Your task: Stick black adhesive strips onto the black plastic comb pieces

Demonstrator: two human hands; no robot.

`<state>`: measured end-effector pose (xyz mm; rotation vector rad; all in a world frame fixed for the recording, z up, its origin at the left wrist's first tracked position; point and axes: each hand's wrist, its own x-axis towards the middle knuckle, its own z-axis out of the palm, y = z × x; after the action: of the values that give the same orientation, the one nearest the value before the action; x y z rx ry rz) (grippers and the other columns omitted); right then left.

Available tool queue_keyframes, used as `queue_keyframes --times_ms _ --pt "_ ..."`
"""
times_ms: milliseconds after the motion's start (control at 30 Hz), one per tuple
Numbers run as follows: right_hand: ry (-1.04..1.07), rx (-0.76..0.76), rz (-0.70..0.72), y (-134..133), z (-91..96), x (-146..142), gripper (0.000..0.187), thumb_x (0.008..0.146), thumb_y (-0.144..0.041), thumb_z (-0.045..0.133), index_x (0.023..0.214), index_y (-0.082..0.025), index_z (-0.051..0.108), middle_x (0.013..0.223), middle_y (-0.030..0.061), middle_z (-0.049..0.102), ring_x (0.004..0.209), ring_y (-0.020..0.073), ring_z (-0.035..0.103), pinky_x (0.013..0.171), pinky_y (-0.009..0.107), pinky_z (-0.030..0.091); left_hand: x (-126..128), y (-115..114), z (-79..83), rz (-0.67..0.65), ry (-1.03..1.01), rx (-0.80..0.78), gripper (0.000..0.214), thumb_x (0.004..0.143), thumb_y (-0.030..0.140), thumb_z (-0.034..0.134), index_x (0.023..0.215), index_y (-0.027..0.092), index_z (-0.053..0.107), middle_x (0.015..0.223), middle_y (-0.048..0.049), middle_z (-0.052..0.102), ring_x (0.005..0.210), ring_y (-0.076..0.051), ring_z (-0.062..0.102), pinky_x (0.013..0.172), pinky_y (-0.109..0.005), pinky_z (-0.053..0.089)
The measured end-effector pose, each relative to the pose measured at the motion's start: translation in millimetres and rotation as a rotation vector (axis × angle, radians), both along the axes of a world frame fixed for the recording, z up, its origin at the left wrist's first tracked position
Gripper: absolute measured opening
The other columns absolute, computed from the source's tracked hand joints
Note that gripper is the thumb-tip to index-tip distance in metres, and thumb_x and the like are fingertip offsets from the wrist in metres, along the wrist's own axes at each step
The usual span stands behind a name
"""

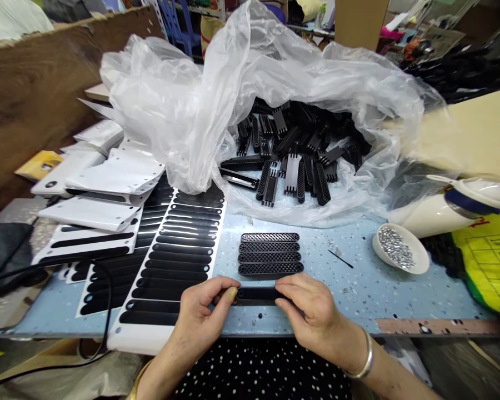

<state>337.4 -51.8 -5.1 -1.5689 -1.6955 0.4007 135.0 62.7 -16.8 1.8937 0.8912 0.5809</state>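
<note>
Between my two hands, close to the table's front edge, is a long black plastic bar with rounded ends. My left hand pinches its left end between thumb and fingers. The right end is gripped by my right hand, thumb in front and fingers along the back. Just beyond the bar, several similar black bars with a lattice face lie side by side in a neat block. To the left lies a white sheet bearing rows of black rounded adhesive strips.
Many loose black bars spill from a clear plastic bag at the back. On the right stand a white bowl of small metal parts, a white flask and a yellow bag. A black cable crosses the left side.
</note>
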Motion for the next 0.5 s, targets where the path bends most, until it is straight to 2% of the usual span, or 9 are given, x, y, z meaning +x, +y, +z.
queue_keyframes --times_ms 167,500 --pt "0.013 0.001 0.001 -2.0 -2.0 -0.3 0.022 0.085 -0.002 0.056 0.099 -0.013 0.069 0.089 0.0104 0.069 0.08 0.022 0.064 0.07 0.038 0.055 0.3 0.0 1.3 -0.004 0.025 -0.006 0.019 0.089 0.024 0.055 0.084 0.017 0.072 0.069 0.0 0.073 0.061 -0.015 0.068 0.059 -0.022 0.051" --pt "0.005 0.012 0.004 -0.3 -1.9 -0.1 0.021 0.084 -0.001 0.055 0.097 -0.011 0.07 0.088 0.0113 0.069 0.078 0.0223 0.063 0.068 0.039 0.054 9.4 -1.3 8.1 0.042 0.108 -0.106 0.026 0.087 0.033 0.056 0.074 0.016 0.07 0.06 -0.0015 0.067 0.055 -0.016 0.061 0.049 -0.022 0.044"
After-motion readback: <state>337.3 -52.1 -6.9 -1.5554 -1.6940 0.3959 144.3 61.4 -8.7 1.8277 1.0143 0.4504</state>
